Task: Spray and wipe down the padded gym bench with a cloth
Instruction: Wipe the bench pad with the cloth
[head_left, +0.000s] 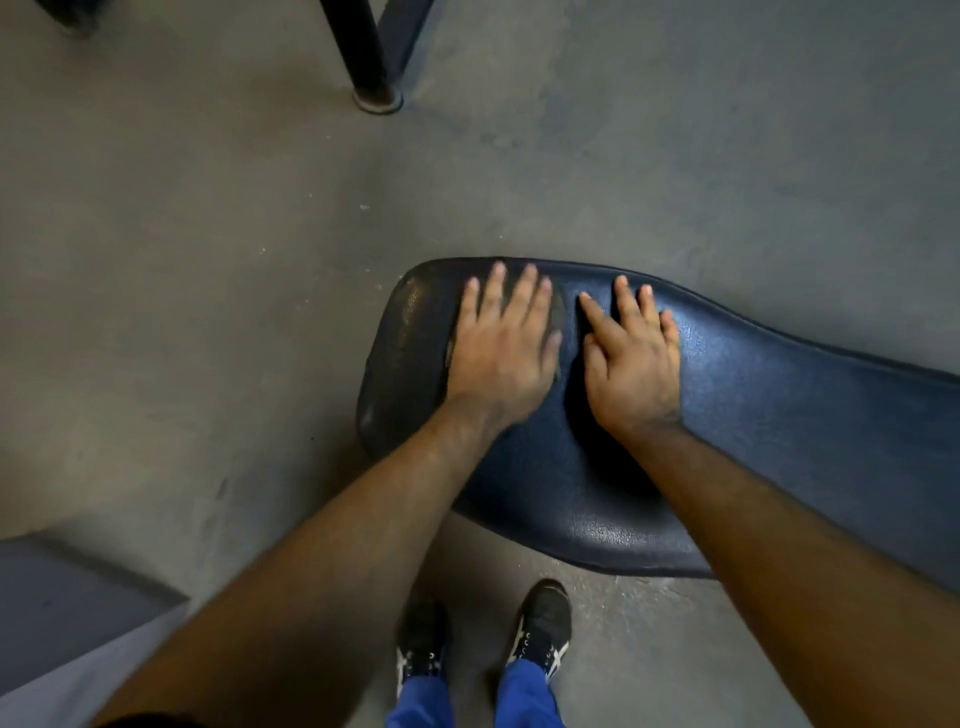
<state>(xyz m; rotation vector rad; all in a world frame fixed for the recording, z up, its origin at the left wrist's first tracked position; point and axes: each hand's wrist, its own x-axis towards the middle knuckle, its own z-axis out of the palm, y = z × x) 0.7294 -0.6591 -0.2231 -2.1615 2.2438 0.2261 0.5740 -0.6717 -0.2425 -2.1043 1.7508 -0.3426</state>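
The bench pad is dark navy with a pebbled grain. The floor is mottled grey. The shoes are black with white stripes; the trousers bright blue.

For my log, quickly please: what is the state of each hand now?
Left hand: open, fingers straight, flat on the bench pad; a grey patch shows under it.
Right hand: open, flat on the pad, holding nothing.

Left hand and right hand lie flat, fingers extended.
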